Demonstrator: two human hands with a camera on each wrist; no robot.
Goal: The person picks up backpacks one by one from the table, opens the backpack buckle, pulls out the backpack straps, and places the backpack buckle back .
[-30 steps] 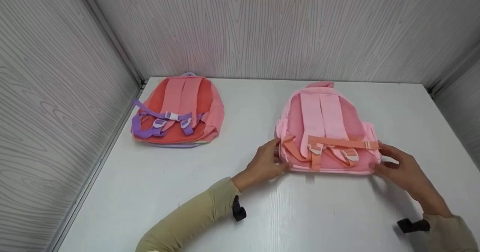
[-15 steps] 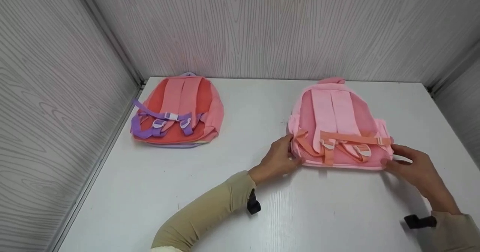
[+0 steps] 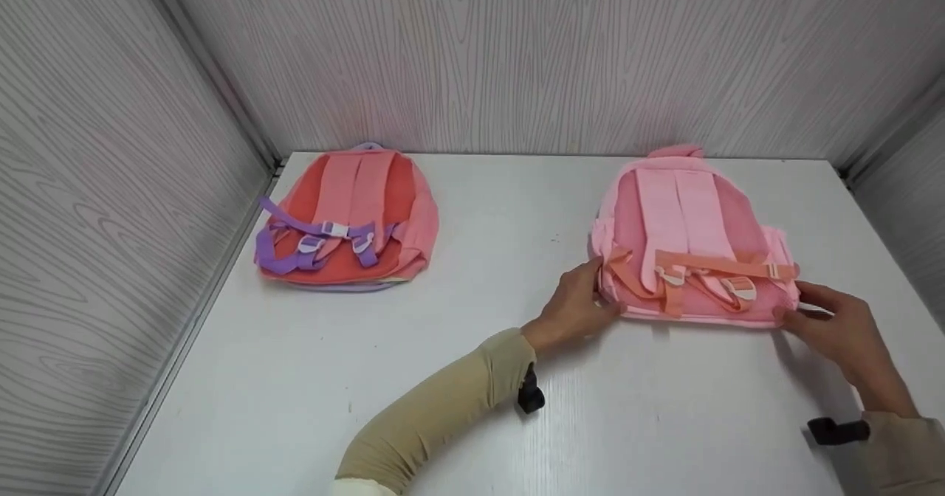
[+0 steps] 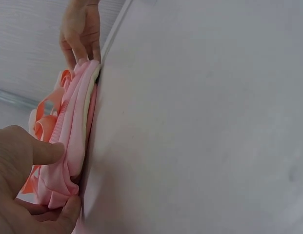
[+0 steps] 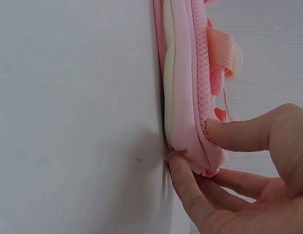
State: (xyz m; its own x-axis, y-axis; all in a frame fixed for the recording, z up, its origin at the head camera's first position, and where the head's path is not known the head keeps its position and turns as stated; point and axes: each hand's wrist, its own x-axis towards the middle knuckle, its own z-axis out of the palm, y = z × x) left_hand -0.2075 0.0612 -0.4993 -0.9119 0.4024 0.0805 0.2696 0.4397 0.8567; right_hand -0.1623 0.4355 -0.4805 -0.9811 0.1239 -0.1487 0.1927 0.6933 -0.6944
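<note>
- Pale pink fabric backpack (image 3: 686, 223): deeper pink mesh back panel (image 3: 732, 208), honeycomb pattern in right wrist view; orange webbing straps (image 3: 723, 263); off-white plastic buckles (image 3: 740, 288); cream side strip (image 5: 169, 73)
- Coral-pink fabric backpack (image 3: 351, 201): red-orange back panel (image 3: 399, 195); purple webbing straps (image 3: 295, 262); white plastic buckles (image 3: 336, 230); lilac top loop (image 3: 367, 145)
- Flat white tabletop (image 3: 258, 407): plain
- Grey wall panels (image 3: 472, 53): darker wavy wood-grain lines
- Khaki fabric sleeves (image 3: 435, 393): solid
- Black wrist pieces (image 3: 530, 394): solid

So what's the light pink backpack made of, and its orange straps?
The light pink backpack looks like soft, matte cloth: it creases and has tiny mesh holes. The orange straps seem dull woven webbing: fine crisscross texture shows. I can't tell which fibre.
</note>
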